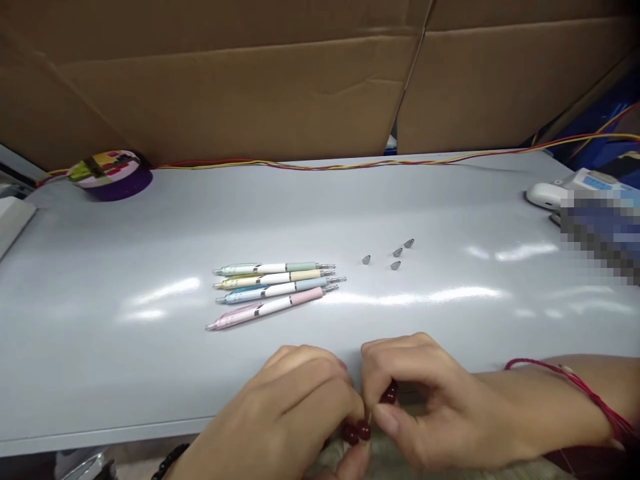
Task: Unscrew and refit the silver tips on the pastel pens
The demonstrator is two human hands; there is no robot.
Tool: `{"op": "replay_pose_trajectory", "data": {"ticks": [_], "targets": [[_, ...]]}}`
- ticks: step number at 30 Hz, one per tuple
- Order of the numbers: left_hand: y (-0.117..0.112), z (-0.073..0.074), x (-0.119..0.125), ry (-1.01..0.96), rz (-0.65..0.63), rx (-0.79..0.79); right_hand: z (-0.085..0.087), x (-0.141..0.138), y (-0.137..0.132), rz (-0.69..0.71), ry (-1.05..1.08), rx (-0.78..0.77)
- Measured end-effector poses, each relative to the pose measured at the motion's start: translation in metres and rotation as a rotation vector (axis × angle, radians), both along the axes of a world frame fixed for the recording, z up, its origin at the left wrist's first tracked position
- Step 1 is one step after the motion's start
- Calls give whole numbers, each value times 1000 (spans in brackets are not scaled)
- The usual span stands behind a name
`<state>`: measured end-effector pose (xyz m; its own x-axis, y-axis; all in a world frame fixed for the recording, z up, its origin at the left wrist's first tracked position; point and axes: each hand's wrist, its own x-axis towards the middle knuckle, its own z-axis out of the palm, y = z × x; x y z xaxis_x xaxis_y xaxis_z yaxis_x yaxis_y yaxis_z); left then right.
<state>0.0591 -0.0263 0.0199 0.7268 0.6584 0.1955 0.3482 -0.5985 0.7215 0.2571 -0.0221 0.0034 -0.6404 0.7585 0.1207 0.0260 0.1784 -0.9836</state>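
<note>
My left hand (300,413) and my right hand (425,400) meet at the table's front edge, both closed on a string of dark red beads (364,431). A few beads show below the left fingers, and others peek out inside the right hand's curl. The rest of the string is hidden by the fingers. Beyond my hands lie several pens side by side: green (275,269), yellow (275,279), blue (280,290) and pink (270,309). Their metal tips lie apart, among them a small silver cone (396,265) to the right.
A round purple box (120,187) sits at the back left. Red and yellow wires (300,165) run along the back edge before a cardboard wall (225,100). A white device (545,195) and a blurred-out item stand at the right.
</note>
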Motion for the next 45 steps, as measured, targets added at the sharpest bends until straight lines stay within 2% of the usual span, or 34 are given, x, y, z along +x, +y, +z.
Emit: {"op": "replay_pose_trajectory", "data": {"ticks": [2, 4, 9, 12, 16, 20, 24, 27, 31, 36, 38, 43, 45], "targets": [[3, 1, 0, -71, -40, -200, 1, 2, 1, 14, 12, -43], [6, 2, 0, -105, -27, -312, 2, 3, 1, 9, 9, -57], [11, 7, -2, -103, 20, -366, 3, 5, 1, 20, -50, -129], [11, 8, -1, -67, 55, -369, 5, 5, 1, 22, -67, -120], [10, 8, -1, -5, 87, -342, 8, 4, 4, -21, -62, 66], [10, 6, 0, 12, 60, -314, 8, 2, 9, -1, -44, 305], [11, 5, 3, -3, 22, -181, 4, 1, 11, 3, -24, 500], [9, 4, 3, 22, -22, 31, 1, 0, 10, -8, 12, 585], [4, 2, 1, 33, 0, 285, -2, -2, 7, -26, 109, 614], [1, 4, 0, 34, 4, 342, -2, -2, 6, -13, 123, 591], [3, 7, 1, 18, 11, 271, -2, -1, 6, -12, 113, 551], [13, 13, 1, -49, -73, -162, -4, 3, 6, -57, 113, 385], [15, 14, 0, -66, -70, -223, -4, 4, 7, -13, 107, 394]]}}
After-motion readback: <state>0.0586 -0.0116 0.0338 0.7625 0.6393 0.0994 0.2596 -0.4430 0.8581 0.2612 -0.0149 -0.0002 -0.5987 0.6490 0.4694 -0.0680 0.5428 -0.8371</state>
